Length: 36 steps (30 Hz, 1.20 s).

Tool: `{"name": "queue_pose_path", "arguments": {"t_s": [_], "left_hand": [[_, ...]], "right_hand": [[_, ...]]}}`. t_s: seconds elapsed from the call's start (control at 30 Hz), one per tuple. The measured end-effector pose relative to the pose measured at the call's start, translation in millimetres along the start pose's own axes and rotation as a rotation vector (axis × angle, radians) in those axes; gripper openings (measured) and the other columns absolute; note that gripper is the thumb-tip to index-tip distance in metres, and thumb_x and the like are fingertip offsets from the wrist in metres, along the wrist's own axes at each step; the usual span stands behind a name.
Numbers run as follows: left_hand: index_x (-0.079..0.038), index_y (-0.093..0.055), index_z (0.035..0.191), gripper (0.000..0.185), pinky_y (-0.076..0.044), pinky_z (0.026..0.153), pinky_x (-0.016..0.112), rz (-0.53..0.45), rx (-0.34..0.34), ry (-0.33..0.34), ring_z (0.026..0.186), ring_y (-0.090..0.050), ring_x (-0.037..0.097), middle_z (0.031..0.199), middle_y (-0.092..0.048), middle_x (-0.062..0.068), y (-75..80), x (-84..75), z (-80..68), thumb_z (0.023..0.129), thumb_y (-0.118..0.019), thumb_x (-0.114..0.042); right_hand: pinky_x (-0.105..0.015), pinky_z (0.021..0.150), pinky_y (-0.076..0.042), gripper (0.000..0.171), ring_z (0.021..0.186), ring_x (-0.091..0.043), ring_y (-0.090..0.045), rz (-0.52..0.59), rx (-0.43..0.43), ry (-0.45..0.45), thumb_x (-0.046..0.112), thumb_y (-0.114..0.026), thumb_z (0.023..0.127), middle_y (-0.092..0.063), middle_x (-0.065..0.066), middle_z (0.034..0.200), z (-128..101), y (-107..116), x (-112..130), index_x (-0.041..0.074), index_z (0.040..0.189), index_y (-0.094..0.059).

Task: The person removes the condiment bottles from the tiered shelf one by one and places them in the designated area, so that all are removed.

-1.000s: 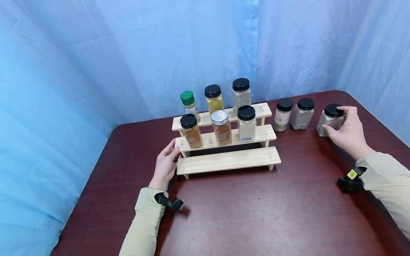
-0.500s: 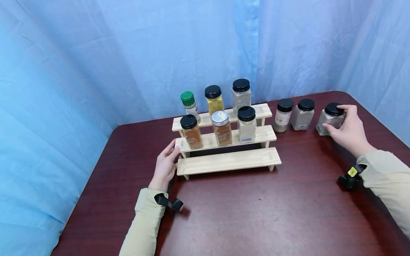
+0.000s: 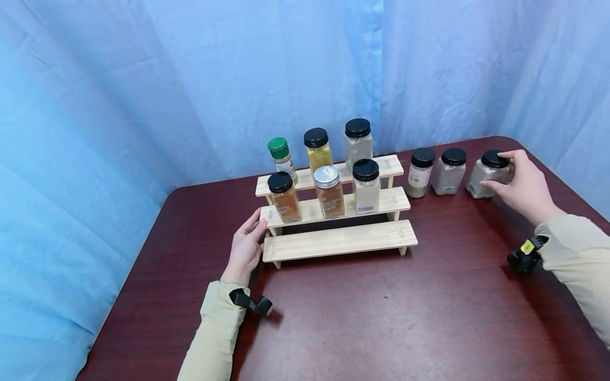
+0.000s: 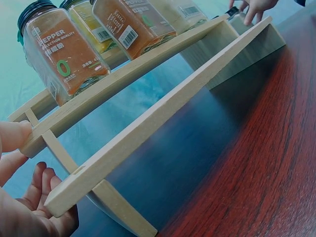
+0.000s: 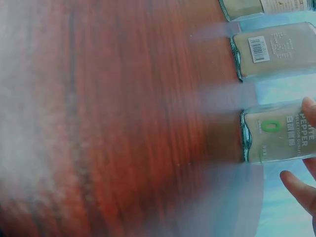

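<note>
My left hand point(image 3: 244, 247) grips the left end of the three-tier wooden rack point(image 3: 340, 241), thumb on top of the middle shelf in the left wrist view, fingers around the lower shelf's end. At the far right of the table, my right hand point(image 3: 528, 185) holds a square white pepper jar point(image 3: 485, 180) with a black lid between thumb and fingers. The right wrist view shows the thumb point(image 5: 310, 109) on the jar's label side. Two more black-lidded jars stand just left of it: a square spice jar point(image 3: 449, 174) and a round labelled one point(image 3: 419, 177).
The rack's top shelf carries a green-capped bottle point(image 3: 284, 161), a yellow spice jar point(image 3: 319, 156) and a grey one point(image 3: 358, 148). On the middle shelf stand an orange pepper jar point(image 3: 286, 205), a silver-lidded jar point(image 3: 331, 201) and a pale powder jar point(image 3: 366, 194). Blue curtains point(image 3: 214, 90) hang behind.
My right hand and the white pepper jar have shifted slightly back and to the left, closer to the neighbouring jar. The left hand has stayed on the rack.
</note>
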<state>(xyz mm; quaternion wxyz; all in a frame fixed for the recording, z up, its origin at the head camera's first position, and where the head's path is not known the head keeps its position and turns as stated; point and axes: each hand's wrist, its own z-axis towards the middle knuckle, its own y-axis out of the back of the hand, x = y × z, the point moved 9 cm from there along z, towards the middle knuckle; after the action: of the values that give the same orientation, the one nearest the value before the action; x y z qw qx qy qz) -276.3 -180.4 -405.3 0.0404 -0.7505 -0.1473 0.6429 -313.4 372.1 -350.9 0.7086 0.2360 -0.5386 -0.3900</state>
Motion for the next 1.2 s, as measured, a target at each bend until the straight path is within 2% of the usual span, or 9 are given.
{"name": "queue_pose_path", "arguments": {"t_s": [0.03, 0.17, 0.37, 0.63, 0.87, 1.2], "left_hand": [[-0.007, -0.036, 0.146, 0.049, -0.041, 0.09, 0.031, 0.001, -0.001, 0.0, 0.09, -0.058, -0.001, 0.104, -0.054, -0.003, 0.1, 0.0, 0.0, 0.098, -0.049, -0.006], [-0.006, -0.036, 0.146, 0.05, -0.043, 0.085, 0.028, -0.001, -0.001, 0.0, 0.088, -0.059, -0.001, 0.102, -0.055, -0.005, 0.1, -0.2, 0.1, 0.098, -0.049, -0.005], [-0.007, -0.037, 0.146, 0.049, -0.04, 0.093, 0.034, -0.006, -0.001, -0.001, 0.09, -0.059, -0.001, 0.102, -0.055, -0.005, 0.3, 0.1, 0.3, 0.098, -0.049, -0.005], [-0.007, -0.037, 0.145, 0.049, -0.04, 0.089, 0.032, -0.012, 0.005, -0.004, 0.091, -0.058, 0.0, 0.104, -0.054, -0.004, 0.2, 0.3, 1.0, 0.098, -0.049, -0.005], [-0.007, -0.038, 0.145, 0.048, -0.038, 0.093, 0.036, -0.011, 0.008, -0.01, 0.092, -0.058, 0.0, 0.108, -0.053, -0.002, -0.7, -1.3, -0.5, 0.098, -0.049, -0.005], [-0.005, -0.036, 0.146, 0.049, -0.042, 0.084, 0.028, -0.009, 0.008, -0.016, 0.089, -0.059, -0.001, 0.1, -0.055, -0.005, -1.4, -2.8, -2.0, 0.098, -0.048, -0.006]], "right_hand": [[-0.059, 0.08, -0.036, 0.062, 0.106, -0.05, -0.044, 0.0, 0.001, 0.004, 0.008, -0.065, 0.088, -0.042, -0.037, 0.123, 1, 0, 0, -0.009, 0.137, -0.03], [-0.06, 0.08, -0.034, 0.061, 0.103, -0.048, -0.043, -0.019, 0.005, 0.014, 0.008, -0.066, 0.087, -0.044, -0.036, 0.12, 6, 0, 1, -0.01, 0.135, -0.032], [-0.058, 0.077, -0.033, 0.06, 0.097, -0.046, -0.043, -0.049, 0.004, 0.014, 0.009, -0.067, 0.087, -0.045, -0.035, 0.112, 11, 0, 2, -0.01, 0.134, -0.034], [-0.058, 0.076, -0.034, 0.061, 0.097, -0.045, -0.043, -0.063, 0.009, 0.001, 0.013, -0.065, 0.089, -0.044, -0.034, 0.115, 17, -3, -1, -0.01, 0.136, -0.033], [-0.057, 0.075, -0.034, 0.063, 0.097, -0.044, -0.043, -0.067, 0.01, -0.008, 0.019, -0.065, 0.09, -0.044, -0.034, 0.117, 18, -3, 0, -0.009, 0.137, -0.033], [-0.056, 0.074, -0.033, 0.062, 0.095, -0.044, -0.043, -0.072, 0.01, 0.002, 0.016, -0.065, 0.089, -0.044, -0.033, 0.115, 19, -3, 2, -0.01, 0.136, -0.034]]}}
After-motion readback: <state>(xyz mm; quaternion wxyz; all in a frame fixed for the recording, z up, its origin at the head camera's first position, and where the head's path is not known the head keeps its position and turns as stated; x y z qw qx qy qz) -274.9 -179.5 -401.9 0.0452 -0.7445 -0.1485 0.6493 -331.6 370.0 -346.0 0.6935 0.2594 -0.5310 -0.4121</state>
